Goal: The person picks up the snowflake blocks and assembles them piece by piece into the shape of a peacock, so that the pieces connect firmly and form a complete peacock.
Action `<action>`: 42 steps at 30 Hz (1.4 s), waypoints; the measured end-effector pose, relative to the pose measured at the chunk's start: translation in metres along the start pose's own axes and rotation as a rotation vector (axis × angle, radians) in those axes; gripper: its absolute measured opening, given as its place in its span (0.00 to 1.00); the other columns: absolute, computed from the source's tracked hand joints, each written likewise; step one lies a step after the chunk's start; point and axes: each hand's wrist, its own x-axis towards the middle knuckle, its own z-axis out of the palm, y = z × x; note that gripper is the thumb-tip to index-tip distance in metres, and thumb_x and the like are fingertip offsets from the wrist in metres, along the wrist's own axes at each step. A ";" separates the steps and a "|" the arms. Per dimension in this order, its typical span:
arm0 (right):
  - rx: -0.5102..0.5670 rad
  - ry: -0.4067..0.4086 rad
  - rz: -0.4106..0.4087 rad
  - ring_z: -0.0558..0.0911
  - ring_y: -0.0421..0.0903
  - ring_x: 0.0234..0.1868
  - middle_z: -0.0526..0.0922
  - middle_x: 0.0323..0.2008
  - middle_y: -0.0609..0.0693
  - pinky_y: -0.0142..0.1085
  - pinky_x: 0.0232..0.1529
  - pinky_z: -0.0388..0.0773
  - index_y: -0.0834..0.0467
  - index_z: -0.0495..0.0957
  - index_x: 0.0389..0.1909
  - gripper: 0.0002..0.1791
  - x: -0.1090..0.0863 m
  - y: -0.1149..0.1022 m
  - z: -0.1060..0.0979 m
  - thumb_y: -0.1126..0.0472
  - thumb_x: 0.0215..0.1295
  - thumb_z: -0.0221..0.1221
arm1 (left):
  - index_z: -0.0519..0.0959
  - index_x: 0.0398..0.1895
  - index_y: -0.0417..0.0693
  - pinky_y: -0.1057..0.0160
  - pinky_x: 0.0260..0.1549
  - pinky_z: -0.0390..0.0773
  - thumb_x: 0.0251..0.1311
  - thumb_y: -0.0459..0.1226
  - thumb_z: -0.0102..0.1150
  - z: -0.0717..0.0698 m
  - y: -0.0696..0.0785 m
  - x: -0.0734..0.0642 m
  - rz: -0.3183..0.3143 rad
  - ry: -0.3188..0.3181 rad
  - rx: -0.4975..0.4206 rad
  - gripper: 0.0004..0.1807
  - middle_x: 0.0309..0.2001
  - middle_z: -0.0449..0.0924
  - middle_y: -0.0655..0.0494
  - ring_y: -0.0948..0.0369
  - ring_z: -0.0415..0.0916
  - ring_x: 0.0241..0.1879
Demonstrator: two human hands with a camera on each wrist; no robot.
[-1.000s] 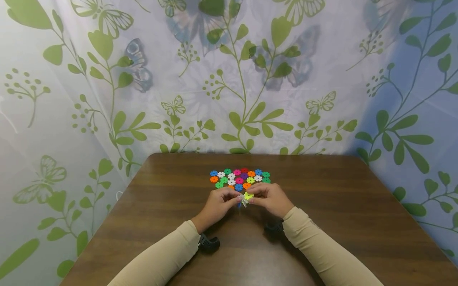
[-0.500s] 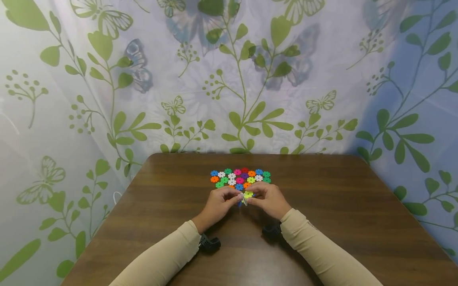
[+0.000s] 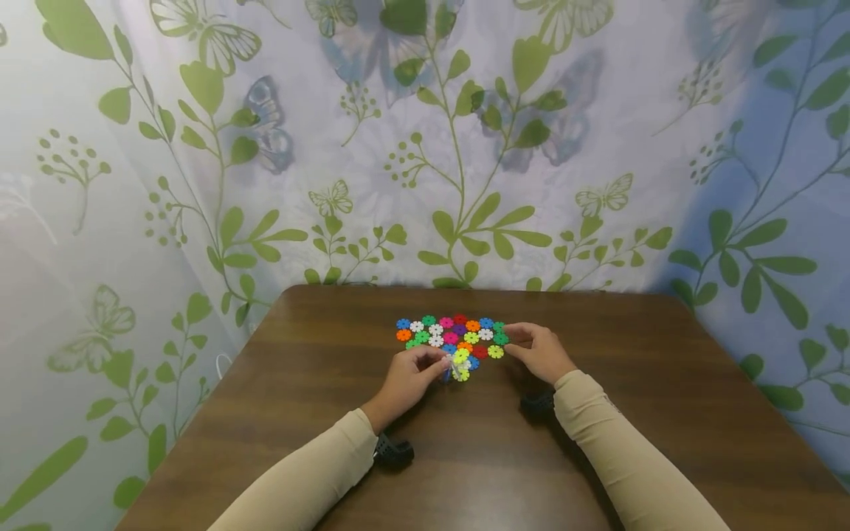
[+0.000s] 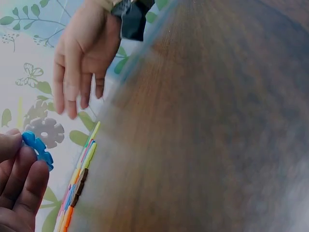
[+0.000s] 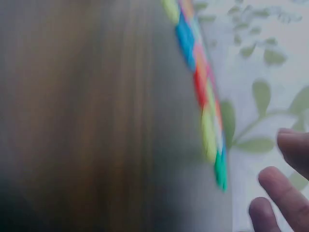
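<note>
My left hand [image 3: 406,380] pinches a small cluster of joined, notched flower-shaped building discs above the table. A blue disc [image 4: 37,149] sits at the thumb and fingertips, with a pale disc [image 4: 47,131] beyond it; a yellow disc [image 3: 461,355] tops the cluster in the head view. My right hand [image 3: 541,354] holds nothing, its fingers extended close to a green disc [image 3: 501,338] at the right end of the loose discs. In the left wrist view that right hand [image 4: 89,58] hangs with fingers loosely straight. Fingertips [image 5: 271,181] show at the right wrist view's edge.
Loose discs in many colours lie flat on the brown table [image 3: 465,457], among them an orange disc [image 3: 403,335], a red disc [image 3: 479,352] and a yellow disc [image 3: 495,352]. Behind the table hangs a leaf-and-butterfly curtain [image 3: 398,206].
My right hand has let go of the disc cluster and moved right, to the end of the loose discs. The left hand still holds the cluster in nearly the same place.
</note>
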 end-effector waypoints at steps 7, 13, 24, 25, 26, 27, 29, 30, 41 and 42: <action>-0.165 -0.074 -0.012 0.79 0.66 0.56 0.80 0.58 0.66 0.60 0.56 0.77 0.67 0.82 0.59 0.19 0.022 0.019 -0.012 0.69 0.70 0.68 | 0.88 0.44 0.49 0.61 0.34 0.85 0.70 0.39 0.71 0.002 -0.003 -0.004 -0.009 0.003 -0.012 0.05 0.35 0.87 0.59 0.55 0.83 0.32; -0.209 -0.165 -0.053 0.84 0.50 0.41 0.86 0.39 0.50 0.51 0.47 0.83 0.61 0.88 0.43 0.12 0.036 0.015 -0.002 0.61 0.63 0.76 | 0.88 0.45 0.47 0.59 0.34 0.86 0.70 0.37 0.70 0.000 0.001 -0.001 0.012 -0.004 -0.006 0.05 0.36 0.86 0.60 0.56 0.83 0.32; -0.174 -0.116 0.050 0.82 0.52 0.42 0.84 0.39 0.50 0.52 0.49 0.81 0.60 0.88 0.42 0.06 0.021 0.003 0.015 0.67 0.65 0.73 | 0.88 0.45 0.47 0.58 0.35 0.86 0.70 0.38 0.70 0.002 0.002 -0.001 0.017 -0.021 -0.026 0.06 0.36 0.87 0.58 0.51 0.84 0.33; -0.160 -0.107 0.058 0.82 0.53 0.43 0.84 0.40 0.51 0.52 0.49 0.81 0.59 0.88 0.42 0.06 0.018 0.003 0.015 0.68 0.65 0.73 | 0.88 0.45 0.47 0.58 0.36 0.86 0.70 0.38 0.70 0.002 0.001 -0.001 0.014 -0.022 -0.028 0.06 0.36 0.87 0.58 0.51 0.84 0.33; -0.148 -0.099 0.062 0.82 0.53 0.44 0.84 0.42 0.52 0.52 0.49 0.81 0.59 0.88 0.42 0.07 0.016 0.003 0.015 0.68 0.65 0.73 | 0.88 0.44 0.47 0.58 0.36 0.86 0.70 0.38 0.70 0.001 0.001 -0.002 0.011 -0.021 -0.033 0.05 0.36 0.87 0.58 0.51 0.84 0.33; -0.143 -0.090 0.058 0.82 0.54 0.45 0.83 0.43 0.53 0.53 0.49 0.81 0.59 0.89 0.42 0.07 0.014 0.003 0.015 0.69 0.65 0.73 | 0.88 0.44 0.48 0.58 0.36 0.86 0.69 0.38 0.71 0.001 0.001 -0.002 0.013 -0.020 -0.036 0.05 0.36 0.87 0.58 0.51 0.84 0.33; -0.119 -0.071 0.062 0.82 0.55 0.47 0.83 0.45 0.54 0.53 0.50 0.81 0.59 0.89 0.43 0.08 0.011 0.002 0.014 0.69 0.64 0.73 | 0.88 0.44 0.48 0.60 0.35 0.85 0.69 0.38 0.71 0.001 0.000 -0.002 0.018 -0.014 -0.047 0.05 0.36 0.87 0.57 0.50 0.84 0.33; -0.101 -0.061 0.058 0.82 0.56 0.48 0.82 0.46 0.55 0.53 0.50 0.81 0.59 0.89 0.43 0.08 0.010 0.001 0.014 0.69 0.64 0.73 | 0.88 0.44 0.46 0.60 0.35 0.85 0.69 0.36 0.71 0.001 0.002 -0.002 0.014 -0.010 -0.040 0.05 0.36 0.87 0.55 0.49 0.84 0.33; 0.252 -0.114 -0.231 0.85 0.57 0.53 0.83 0.54 0.61 0.40 0.52 0.84 0.70 0.85 0.54 0.15 0.007 -0.024 0.018 0.70 0.68 0.69 | 0.88 0.46 0.47 0.59 0.36 0.85 0.71 0.37 0.69 0.000 0.000 -0.001 0.013 -0.032 0.005 0.06 0.39 0.86 0.62 0.59 0.82 0.33; 0.278 -0.130 -0.253 0.85 0.57 0.52 0.83 0.54 0.62 0.39 0.51 0.84 0.71 0.85 0.54 0.15 0.006 -0.028 0.019 0.71 0.68 0.69 | 0.88 0.46 0.47 0.59 0.35 0.85 0.71 0.37 0.69 0.000 0.000 -0.001 0.019 -0.031 0.007 0.06 0.39 0.85 0.62 0.59 0.82 0.33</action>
